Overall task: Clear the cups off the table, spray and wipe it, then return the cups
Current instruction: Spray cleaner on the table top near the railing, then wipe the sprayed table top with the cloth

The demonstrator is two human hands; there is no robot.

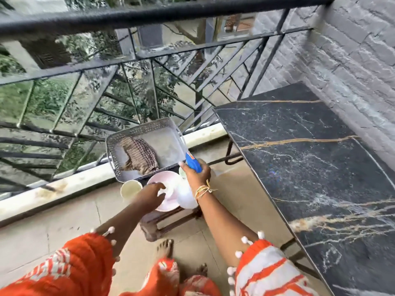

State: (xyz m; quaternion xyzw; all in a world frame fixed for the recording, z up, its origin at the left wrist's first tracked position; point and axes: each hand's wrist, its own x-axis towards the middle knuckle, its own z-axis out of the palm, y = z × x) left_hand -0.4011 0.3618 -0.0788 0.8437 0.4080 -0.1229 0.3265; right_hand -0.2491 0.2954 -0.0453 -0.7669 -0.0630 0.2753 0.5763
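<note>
The black marble table [310, 167] stretches along the right with nothing standing on it. To its left is a low stool [171, 218] that carries a grey perforated tray [115, 146] holding a checked cloth [139, 157]. In front of the tray sit a pale pink bowl [171, 184], a pale cup [130, 189] to the bowl's left, and a white vessel [187, 197] to its right. My left hand [154, 192] touches the inside of the pink bowl. My right hand [195, 173] grips a blue spray bottle [192, 162] above the white vessel.
A black metal railing [149, 60] runs across the far side, above a white ledge [85, 180]. A grey brick wall [352, 60] backs the table on the right. Beige floor tiles [53, 227] lie in front of the stool. My bare feet [164, 248] stand close to the stool.
</note>
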